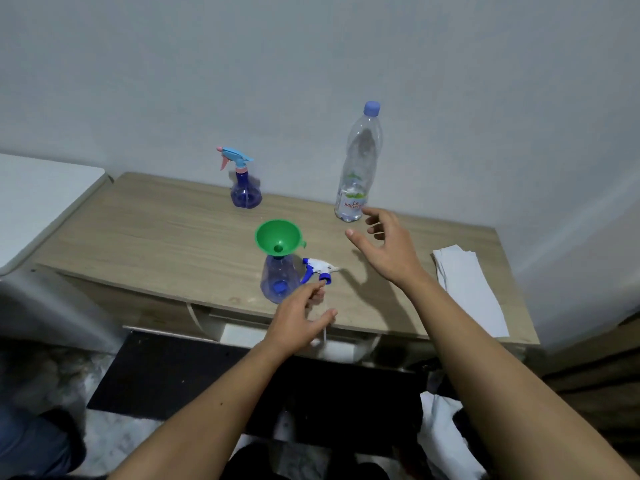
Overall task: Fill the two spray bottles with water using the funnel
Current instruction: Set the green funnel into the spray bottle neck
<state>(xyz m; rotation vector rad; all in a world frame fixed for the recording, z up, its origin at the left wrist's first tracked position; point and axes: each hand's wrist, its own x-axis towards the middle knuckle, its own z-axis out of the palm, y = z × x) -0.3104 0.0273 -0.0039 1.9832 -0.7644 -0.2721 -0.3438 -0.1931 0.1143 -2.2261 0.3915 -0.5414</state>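
- Leftmost on the table (145,237) stands the capped spray bottle (245,188), small blue plastic with its trigger head on; likely light and a little squashy, best gripped round the belly while the head is unscrewed.
- Nearer the front edge, the open spray bottle (278,282) carries the green funnel (278,237) in its neck. Top-heavy this way, I judge; a nudge could tip it, so steady the body low down when pouring.
- Just beside it lies the removed trigger head (318,268), its dip tube trailing off the edge.
- My left hand (299,322) hovers by that head, fingers loose, gripping nothing that I can see.
- My right hand (388,247) is spread wide and empty, reaching toward the water bottle (358,168).
- That bottle stands capped near the wall, thin clear plastic, seemingly low on water; take it mid-body, gently, as it will flex.
- Folded paper (467,289) lies farthest right.
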